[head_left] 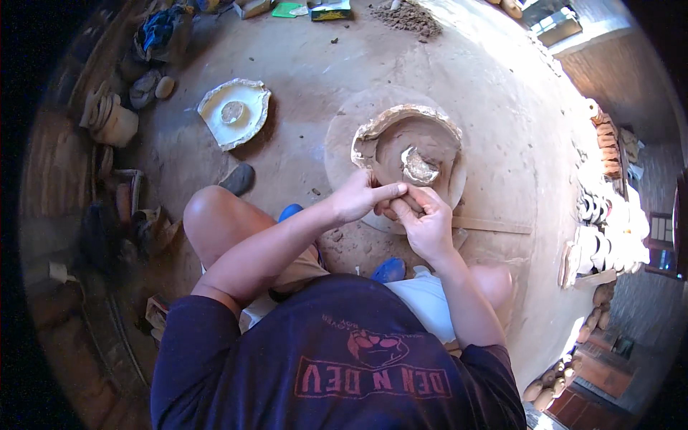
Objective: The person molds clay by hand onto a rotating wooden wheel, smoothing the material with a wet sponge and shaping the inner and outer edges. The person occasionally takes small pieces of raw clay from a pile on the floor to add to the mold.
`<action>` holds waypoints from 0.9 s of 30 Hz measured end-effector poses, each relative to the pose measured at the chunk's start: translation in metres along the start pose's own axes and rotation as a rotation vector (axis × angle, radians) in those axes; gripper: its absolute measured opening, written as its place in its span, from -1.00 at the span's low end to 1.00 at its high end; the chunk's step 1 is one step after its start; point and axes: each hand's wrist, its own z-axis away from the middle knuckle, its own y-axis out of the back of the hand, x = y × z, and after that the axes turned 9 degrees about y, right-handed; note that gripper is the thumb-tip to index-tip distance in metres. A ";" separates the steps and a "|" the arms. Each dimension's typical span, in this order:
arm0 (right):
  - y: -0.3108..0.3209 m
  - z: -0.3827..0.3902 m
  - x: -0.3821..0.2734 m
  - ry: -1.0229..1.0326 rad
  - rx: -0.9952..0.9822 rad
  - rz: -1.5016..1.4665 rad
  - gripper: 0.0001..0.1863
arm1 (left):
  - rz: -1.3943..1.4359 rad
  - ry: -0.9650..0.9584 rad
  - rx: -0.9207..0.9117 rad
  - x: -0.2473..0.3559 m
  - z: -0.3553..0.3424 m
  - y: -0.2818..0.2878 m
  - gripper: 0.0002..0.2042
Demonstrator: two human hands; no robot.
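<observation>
My left hand [360, 196] and my right hand [428, 223] meet in front of me, fingers closed together. Between them is what looks like a small piece of brown clay [406, 206], mostly covered by the fingers. Just beyond the hands lies a curved plaster mould [410, 110] with a rough pale rim, its inside lined with brown clay [390, 147]. A broken-edged white plaster core [418, 166] stands inside the lining. The mould rests on a round, dusty board [340, 132], and my hands hover over its near edge.
Another white plaster mould [219, 115] with a round centre lies at the far left. A wooden strip [494, 225] sits right of the board. Crumbled clay [407, 18] is heaped at the back. Stacked pieces [598, 244] line the right, a pale bucket [117, 125] the left.
</observation>
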 end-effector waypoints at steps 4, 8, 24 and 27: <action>0.004 -0.020 0.025 0.176 -0.184 0.346 -0.79 | 0.085 -0.028 0.035 -0.020 -0.016 0.006 -0.63; 0.008 -0.052 0.041 0.165 -0.033 0.453 -0.77 | 0.417 -0.167 0.741 -0.038 -0.040 0.036 -0.70; -0.050 -0.136 0.100 0.159 -0.457 0.479 -0.68 | 0.220 -0.218 0.885 -0.099 -0.106 0.037 -0.54; -0.056 -0.150 0.105 0.123 -0.463 0.459 -0.68 | 0.249 -0.227 0.900 -0.102 -0.115 0.043 -0.54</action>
